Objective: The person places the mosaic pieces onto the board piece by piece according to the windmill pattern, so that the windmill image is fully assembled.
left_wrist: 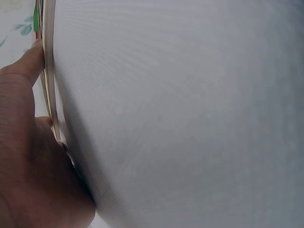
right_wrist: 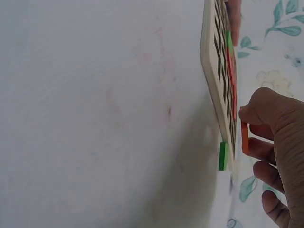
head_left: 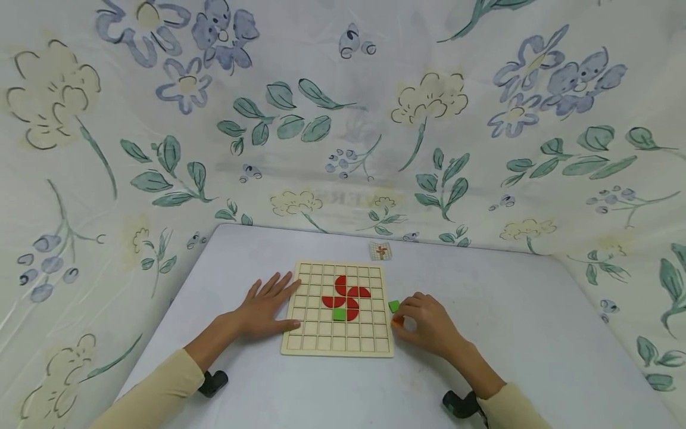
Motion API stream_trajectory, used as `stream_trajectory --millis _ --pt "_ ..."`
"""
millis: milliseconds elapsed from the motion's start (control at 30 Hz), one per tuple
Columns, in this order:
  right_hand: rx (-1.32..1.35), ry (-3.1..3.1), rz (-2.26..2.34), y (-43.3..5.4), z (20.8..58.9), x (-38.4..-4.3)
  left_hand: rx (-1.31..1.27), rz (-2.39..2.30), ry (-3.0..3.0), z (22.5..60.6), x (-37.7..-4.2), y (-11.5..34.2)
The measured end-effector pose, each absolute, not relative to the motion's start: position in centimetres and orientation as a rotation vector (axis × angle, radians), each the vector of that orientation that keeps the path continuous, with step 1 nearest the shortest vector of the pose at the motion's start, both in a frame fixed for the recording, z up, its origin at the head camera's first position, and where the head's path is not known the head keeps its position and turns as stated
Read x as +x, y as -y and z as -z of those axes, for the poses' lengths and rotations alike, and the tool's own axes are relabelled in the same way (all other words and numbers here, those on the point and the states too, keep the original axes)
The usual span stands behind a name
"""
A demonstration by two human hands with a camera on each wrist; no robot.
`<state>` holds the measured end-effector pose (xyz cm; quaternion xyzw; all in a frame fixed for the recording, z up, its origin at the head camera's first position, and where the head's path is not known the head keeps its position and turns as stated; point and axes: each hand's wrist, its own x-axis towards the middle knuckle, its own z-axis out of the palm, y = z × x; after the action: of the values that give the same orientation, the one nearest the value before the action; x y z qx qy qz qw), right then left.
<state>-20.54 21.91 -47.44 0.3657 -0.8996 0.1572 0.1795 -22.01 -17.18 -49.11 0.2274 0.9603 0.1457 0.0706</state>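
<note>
A pale wooden grid board [head_left: 311,342] lies flat on the table. Red rounded pieces [head_left: 341,286] form a pinwheel near its middle, with one green square [head_left: 339,314] set in a cell below them. My left hand [head_left: 265,310] rests at the board's left edge, fingers spread, fingertips and thumb on the rim. Beside the right edge, my right hand [head_left: 429,325] pinches a small orange piece [right_wrist: 244,137] between thumb and fingers, above the table. Another green square [head_left: 394,306] lies by the board's right edge, close to the right fingertips.
A small pattern card [head_left: 380,251] with a pinwheel picture lies behind the board. Black devices [head_left: 213,384] are worn at both wrists. The white table [head_left: 482,298] meets a flower-printed sheet [head_left: 343,149] at its back and sides.
</note>
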Motion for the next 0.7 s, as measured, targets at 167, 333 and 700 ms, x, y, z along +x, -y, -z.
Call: stream_trajectory --millis 167,333,700 --pt "1.101 2.537 -0.525 -20.6 47.3 -20.7 0.666 -0.42 -2.888 49.2 -22.0 17.1" --pt "1.158 2.537 -0.56 -18.8 47.1 -20.7 0.673 -0.426 -2.888 49.2 -22.1 17.1" --pt "1.235 2.482 -0.569 -14.2 47.5 -21.4 0.699 -0.45 -2.884 49.1 -22.0 17.3"
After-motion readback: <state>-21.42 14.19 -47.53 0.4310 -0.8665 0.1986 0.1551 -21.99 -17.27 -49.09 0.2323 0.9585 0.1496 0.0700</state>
